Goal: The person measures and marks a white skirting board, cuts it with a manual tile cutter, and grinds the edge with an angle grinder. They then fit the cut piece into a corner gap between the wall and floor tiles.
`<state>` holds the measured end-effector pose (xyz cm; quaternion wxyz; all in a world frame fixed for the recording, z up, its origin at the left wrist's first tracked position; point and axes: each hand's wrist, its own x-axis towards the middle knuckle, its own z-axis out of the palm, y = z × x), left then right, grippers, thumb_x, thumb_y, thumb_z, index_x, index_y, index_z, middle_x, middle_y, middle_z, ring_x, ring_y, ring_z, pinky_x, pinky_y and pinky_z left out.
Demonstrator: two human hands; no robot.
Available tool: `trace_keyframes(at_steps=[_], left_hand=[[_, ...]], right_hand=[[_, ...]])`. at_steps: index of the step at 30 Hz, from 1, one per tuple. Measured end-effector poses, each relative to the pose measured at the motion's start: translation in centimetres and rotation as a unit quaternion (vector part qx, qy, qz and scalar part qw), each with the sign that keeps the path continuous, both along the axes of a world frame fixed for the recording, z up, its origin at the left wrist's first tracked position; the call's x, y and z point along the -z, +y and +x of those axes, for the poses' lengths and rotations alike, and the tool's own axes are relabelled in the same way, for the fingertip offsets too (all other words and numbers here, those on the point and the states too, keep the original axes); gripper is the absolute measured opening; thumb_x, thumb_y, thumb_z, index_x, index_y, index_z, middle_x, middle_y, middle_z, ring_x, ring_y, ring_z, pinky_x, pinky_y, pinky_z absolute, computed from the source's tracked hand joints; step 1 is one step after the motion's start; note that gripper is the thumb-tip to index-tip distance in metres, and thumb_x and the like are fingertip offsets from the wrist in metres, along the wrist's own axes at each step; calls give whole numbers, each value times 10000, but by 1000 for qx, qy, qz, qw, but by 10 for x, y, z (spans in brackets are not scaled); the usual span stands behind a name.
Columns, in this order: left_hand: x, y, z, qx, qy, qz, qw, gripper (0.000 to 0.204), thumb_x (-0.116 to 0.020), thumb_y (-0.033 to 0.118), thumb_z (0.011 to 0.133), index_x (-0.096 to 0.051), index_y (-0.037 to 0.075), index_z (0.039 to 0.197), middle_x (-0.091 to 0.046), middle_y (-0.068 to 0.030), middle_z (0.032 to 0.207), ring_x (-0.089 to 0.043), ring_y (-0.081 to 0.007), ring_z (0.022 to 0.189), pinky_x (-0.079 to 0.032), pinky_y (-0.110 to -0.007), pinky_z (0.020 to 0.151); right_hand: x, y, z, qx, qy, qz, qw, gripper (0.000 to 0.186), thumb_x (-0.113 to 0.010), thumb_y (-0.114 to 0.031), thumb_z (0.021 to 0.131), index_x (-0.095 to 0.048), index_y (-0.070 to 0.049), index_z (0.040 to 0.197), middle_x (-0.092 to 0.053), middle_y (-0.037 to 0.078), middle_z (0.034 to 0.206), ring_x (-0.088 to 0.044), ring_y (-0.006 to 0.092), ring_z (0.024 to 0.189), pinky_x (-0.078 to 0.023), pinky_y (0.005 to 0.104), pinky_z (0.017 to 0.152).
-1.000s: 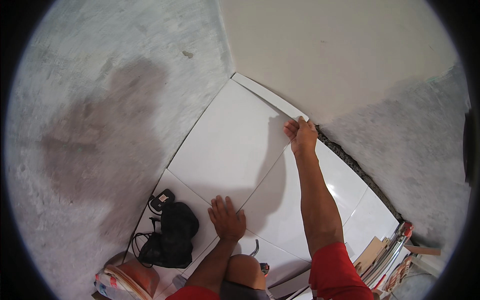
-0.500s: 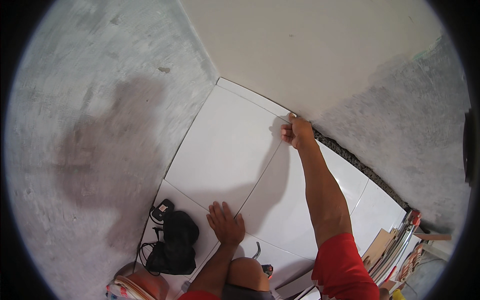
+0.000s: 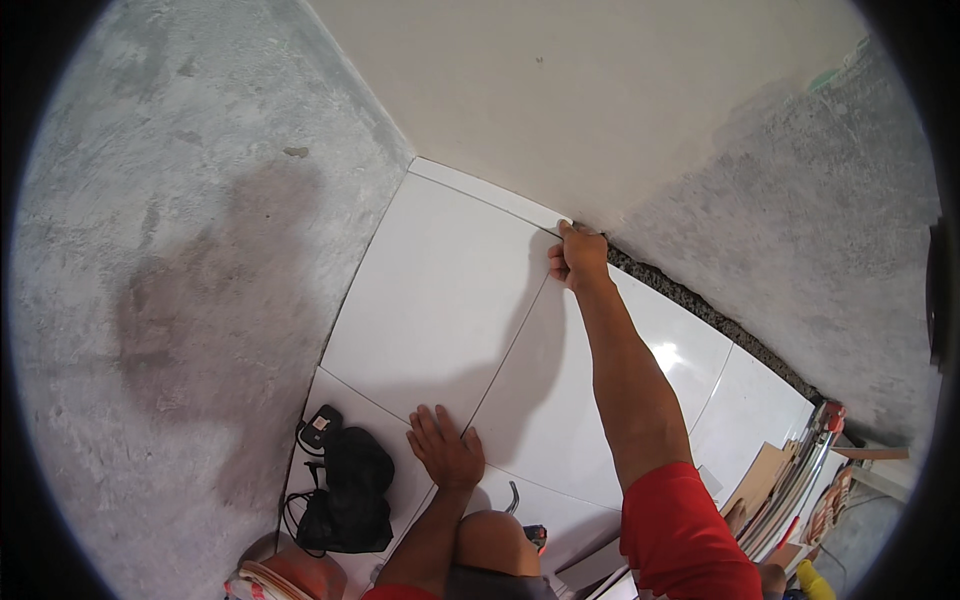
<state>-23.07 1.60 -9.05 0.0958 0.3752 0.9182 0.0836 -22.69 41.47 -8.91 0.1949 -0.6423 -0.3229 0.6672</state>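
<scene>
My left hand (image 3: pixel 447 447) lies flat with fingers spread on the white floor tiles, close to where several joints meet. At the far wall my right hand (image 3: pixel 582 255) is closed, fingers curled under and thumb on the right end of a narrow white tile strip (image 3: pixel 490 196). The strip lies between the wall and a large square tile (image 3: pixel 430 290). Whatever is under my curled right fingers is hidden. To the right of that hand, a dark rough gap (image 3: pixel 690 305) runs along the wall, with no strip in it.
Left of my left hand sit a black bag (image 3: pixel 358 490) and a black corded adapter (image 3: pixel 321 425). An orange bucket (image 3: pixel 300 575) stands at lower left. Stacked boards and cardboard (image 3: pixel 775 490) lean at lower right. A curved metal tool part (image 3: pixel 514 497) shows beside my knee (image 3: pixel 495 545).
The view has shifted slightly, so the walls and tiles sit a little further left. Both hands keep nearly the same places on the tiles and strip.
</scene>
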Motion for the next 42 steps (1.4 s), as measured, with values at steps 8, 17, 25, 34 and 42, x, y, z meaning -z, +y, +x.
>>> trace_keyframes(at_steps=[8,17,25,34,42], left_hand=[[4,-3,-1,6,8,4,1000,766,-654,296,887,-360,-33,1513,-292,-335,1572,-246,-531,1476,-188,-689,1174],[4,-2,-1,2,3,-6,1000,770,-668,296,884,-363,-33,1510,-284,-327,1576,-235,-521,1484,-187,-683,1178],[4,-2,0,4,13,-14,1000,769,-673,296,881,-367,-40,1502,-287,-327,1573,-231,-518,1485,-193,-682,1176],[5,-3,-2,4,7,-10,1000,769,-670,292,882,-365,-46,1503,-283,-330,1574,-226,-520,1486,-190,-687,1174],[1,0,-1,-5,-8,-8,1000,758,-664,268,884,-364,-51,1503,-276,-323,1582,-219,-507,1496,-167,-666,1194]], right_hand=[[-2,-3,-2,15,-1,-7,1000,286,-644,-310,1016,-627,-96,1204,-619,50,722,-529,146,539,-518,384,568],[-5,2,9,-15,43,-33,998,154,-605,-215,1024,-613,-66,1062,-622,75,738,-511,145,505,-516,400,540],[-8,5,9,-7,33,-60,998,125,-617,-207,1022,-595,-85,1035,-601,55,737,-488,135,508,-523,395,572],[-5,9,17,-18,72,-79,994,166,-564,-216,1048,-590,-70,1121,-580,60,719,-479,145,506,-509,393,539],[-3,8,15,-15,58,-61,996,192,-549,-225,1052,-587,-64,1149,-586,71,719,-478,154,502,-507,400,537]])
